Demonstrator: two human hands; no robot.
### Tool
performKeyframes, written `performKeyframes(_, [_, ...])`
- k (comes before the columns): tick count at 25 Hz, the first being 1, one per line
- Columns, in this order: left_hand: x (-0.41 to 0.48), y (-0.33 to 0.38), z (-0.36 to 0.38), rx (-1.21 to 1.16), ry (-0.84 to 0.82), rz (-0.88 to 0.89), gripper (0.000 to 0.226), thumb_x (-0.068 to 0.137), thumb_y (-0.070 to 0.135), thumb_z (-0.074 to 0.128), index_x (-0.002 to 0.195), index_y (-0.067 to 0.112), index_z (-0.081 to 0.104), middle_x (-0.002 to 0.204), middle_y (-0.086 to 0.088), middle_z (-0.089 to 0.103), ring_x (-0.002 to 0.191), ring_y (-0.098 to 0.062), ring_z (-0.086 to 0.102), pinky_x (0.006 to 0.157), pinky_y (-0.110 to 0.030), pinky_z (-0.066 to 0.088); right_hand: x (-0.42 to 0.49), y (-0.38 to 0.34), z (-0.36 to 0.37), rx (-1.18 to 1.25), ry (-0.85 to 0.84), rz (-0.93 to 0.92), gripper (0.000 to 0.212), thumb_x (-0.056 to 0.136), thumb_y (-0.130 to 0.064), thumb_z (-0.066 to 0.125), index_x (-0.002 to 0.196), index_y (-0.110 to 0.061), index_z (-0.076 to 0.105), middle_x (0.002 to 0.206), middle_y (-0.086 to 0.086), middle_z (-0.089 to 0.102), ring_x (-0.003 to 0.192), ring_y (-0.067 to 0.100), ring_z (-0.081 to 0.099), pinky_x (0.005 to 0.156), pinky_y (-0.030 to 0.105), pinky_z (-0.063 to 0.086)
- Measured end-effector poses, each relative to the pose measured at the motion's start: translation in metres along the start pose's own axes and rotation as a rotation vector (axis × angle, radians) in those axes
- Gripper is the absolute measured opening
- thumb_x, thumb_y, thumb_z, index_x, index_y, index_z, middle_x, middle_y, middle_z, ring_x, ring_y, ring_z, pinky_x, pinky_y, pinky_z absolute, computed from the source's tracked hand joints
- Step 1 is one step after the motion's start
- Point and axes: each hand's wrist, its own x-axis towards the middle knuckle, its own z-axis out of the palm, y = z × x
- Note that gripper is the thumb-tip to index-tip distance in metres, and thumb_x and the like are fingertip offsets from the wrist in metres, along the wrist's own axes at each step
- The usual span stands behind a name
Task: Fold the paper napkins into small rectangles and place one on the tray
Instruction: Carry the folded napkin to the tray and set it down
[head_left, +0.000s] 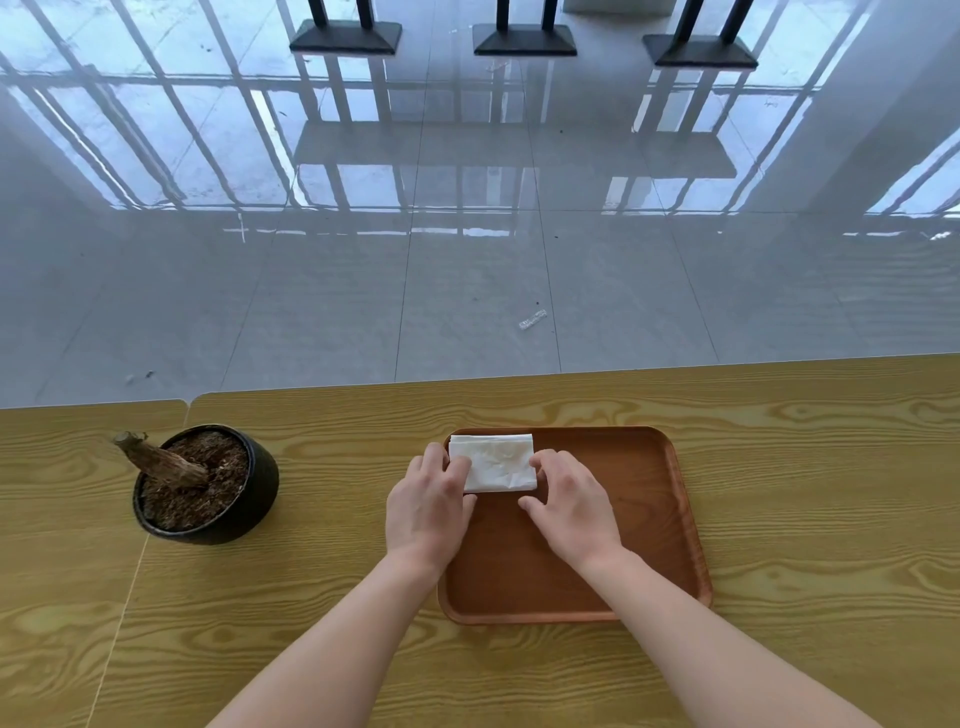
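A white paper napkin (493, 462), folded into a small rectangle, lies flat in the far left corner of a brown wooden tray (639, 519) on the table. My left hand (428, 506) rests at the tray's left rim with its fingertips on the napkin's left edge. On the tray floor, my right hand (569, 506) touches the napkin's right edge with its fingertips. Both hands pinch or press the napkin's ends; the fingertips partly hide its lower corners.
A black pot (208, 488) with soil and a cut stump stands to the left of the tray. The yellow wood-grain table (805, 467) ends just beyond the tray. A seam (130, 582) runs between two tabletops at the left.
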Motion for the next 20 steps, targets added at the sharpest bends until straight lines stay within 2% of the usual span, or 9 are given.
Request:
performKeyframes(8, [0.0066, -0.0009, 0.003, 0.004, 0.002, 0.019, 0.018, 0.089, 0.026, 0.061, 0.105, 0.02, 0.06, 0.106, 0.001, 0.051, 0.091, -0.017, 0.053, 0.06, -0.029, 0.046, 0.0082, -0.0011, 0.0013, -0.018, 0.01, 0.009, 0.02, 0.088, -0.02, 0.071, 0.104, -0.019, 0.06, 0.098, -0.003, 0.059, 0.094, 0.018, 0.059, 0.076, 0.032, 0.05])
performKeyframes(11, [0.0069, -0.002, 0.0051, -0.011, -0.007, 0.009, 0.018, 0.089, 0.027, 0.062, 0.106, 0.02, 0.059, 0.106, 0.001, 0.049, 0.091, -0.017, 0.053, 0.06, -0.03, 0.046, 0.0091, 0.0003, 0.001, -0.013, 0.015, 0.006, 0.018, 0.089, -0.02, 0.07, 0.104, -0.019, 0.06, 0.097, -0.003, 0.058, 0.093, 0.018, 0.058, 0.076, 0.032, 0.051])
performKeyframes(15, [0.0048, -0.0037, 0.0043, -0.03, 0.006, 0.012, 0.026, 0.085, 0.034, 0.067, 0.107, 0.023, 0.058, 0.105, 0.001, 0.048, 0.092, -0.017, 0.053, 0.058, -0.028, 0.04, 0.0073, 0.0016, 0.0003, -0.008, -0.009, -0.007, 0.024, 0.085, -0.023, 0.074, 0.103, -0.019, 0.059, 0.097, -0.005, 0.057, 0.092, 0.015, 0.057, 0.078, 0.033, 0.052])
performKeyframes(17, [0.0032, -0.0038, 0.0025, -0.058, 0.028, 0.0, 0.028, 0.083, 0.032, 0.064, 0.11, 0.023, 0.059, 0.104, 0.001, 0.05, 0.09, -0.017, 0.054, 0.058, -0.028, 0.039, 0.0057, 0.0003, -0.0016, 0.002, -0.009, 0.006, 0.026, 0.083, -0.026, 0.076, 0.102, -0.02, 0.058, 0.095, -0.006, 0.057, 0.088, 0.014, 0.056, 0.076, 0.033, 0.053])
performKeyframes(20, [0.0019, -0.0042, -0.0009, -0.076, 0.04, -0.034, 0.032, 0.084, 0.027, 0.056, 0.115, 0.02, 0.061, 0.106, 0.0, 0.055, 0.092, -0.02, 0.055, 0.066, -0.031, 0.044, 0.0043, -0.0009, -0.0044, 0.016, 0.031, 0.009, 0.017, 0.087, -0.027, 0.07, 0.098, -0.02, 0.059, 0.091, -0.006, 0.057, 0.083, 0.014, 0.056, 0.071, 0.032, 0.052])
